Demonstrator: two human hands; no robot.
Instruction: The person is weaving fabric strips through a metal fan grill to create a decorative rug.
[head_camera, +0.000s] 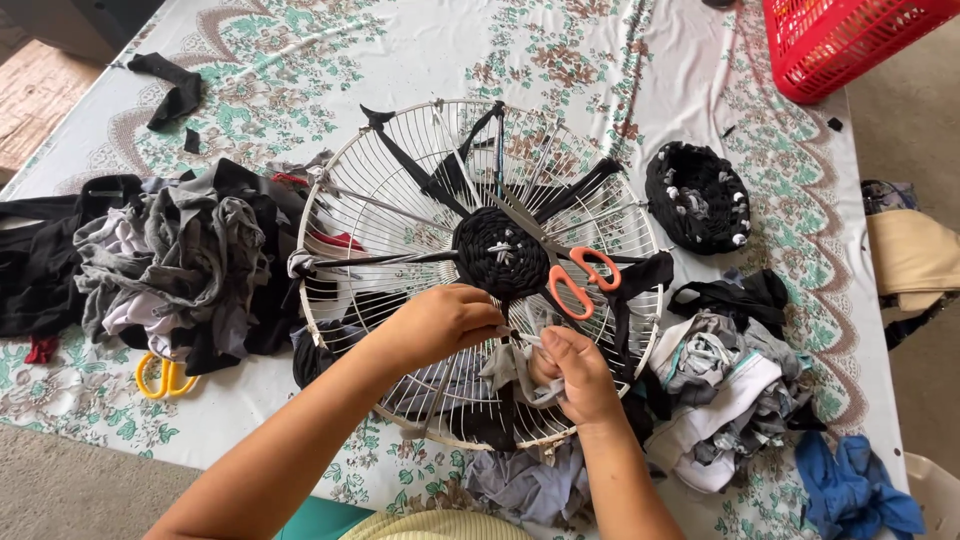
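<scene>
Weaving was barely started: small black woven disc (501, 252) at the wire fan guard (480, 270) hub, left hand (440, 325) and right hand (573, 372) both pinching a grey fabric strip (512, 362), most spokes bare.

A table covered by a floral cloth (620, 60) fills most of the view, lit by soft daylight. Grey floor (60, 495) shows past its near left corner and right edge, and what may be wooden boards (35, 100) lie beyond its far left corner.
</scene>
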